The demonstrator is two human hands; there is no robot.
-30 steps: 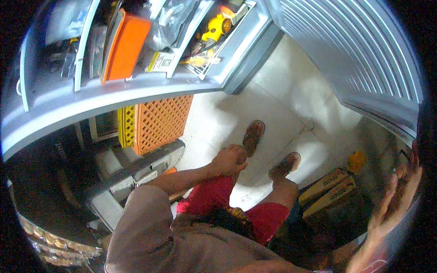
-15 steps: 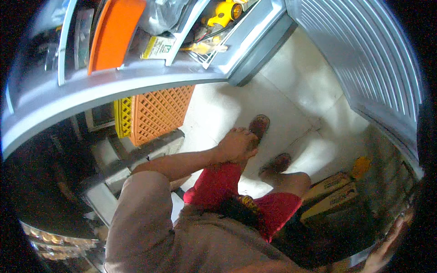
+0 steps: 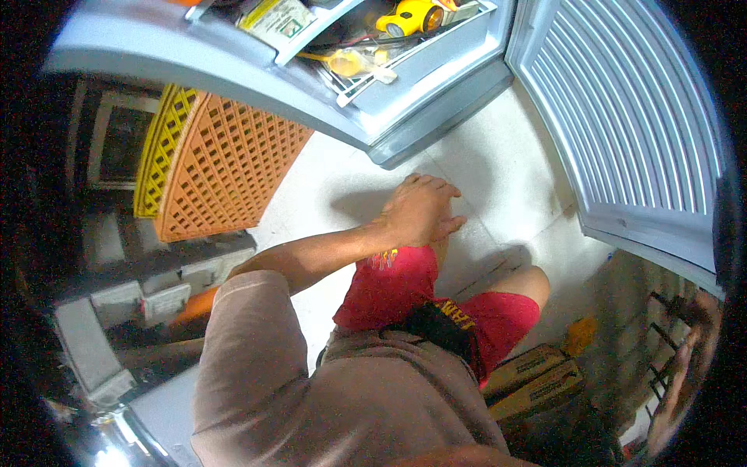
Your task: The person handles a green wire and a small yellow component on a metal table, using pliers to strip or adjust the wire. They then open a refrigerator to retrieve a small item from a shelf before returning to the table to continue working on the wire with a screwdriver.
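My left hand (image 3: 420,210) hovers in front of my left knee, over the red shorts (image 3: 393,284), with the pale floor behind it. Its fingers are loosely bent and apart, and nothing shows in it. Whether it rests on the knee I cannot tell. At the lower right rim my right hand (image 3: 678,381) appears as a dim, blurred patch of skin; its fingers cannot be made out. Ahead of the left hand stands an open pale-grey cabinet (image 3: 436,86). On its shelf lie a yellow lamp-like thing (image 3: 410,19) and a smaller yellow piece (image 3: 348,62).
A ribbed grey door (image 3: 622,109) swings wide on the right. Orange (image 3: 233,163) and yellow (image 3: 165,156) lattice crates stand at left, above several white boxes (image 3: 167,300). Long cardboard boxes (image 3: 537,393) lie low on the right, near a yellow-orange thing (image 3: 580,335).
The view has shifted, so the cabinet's shelf sits higher and its tall orange panel is nearly out of frame. My left hand appears slightly higher and farther right; my sandalled feet no longer show.
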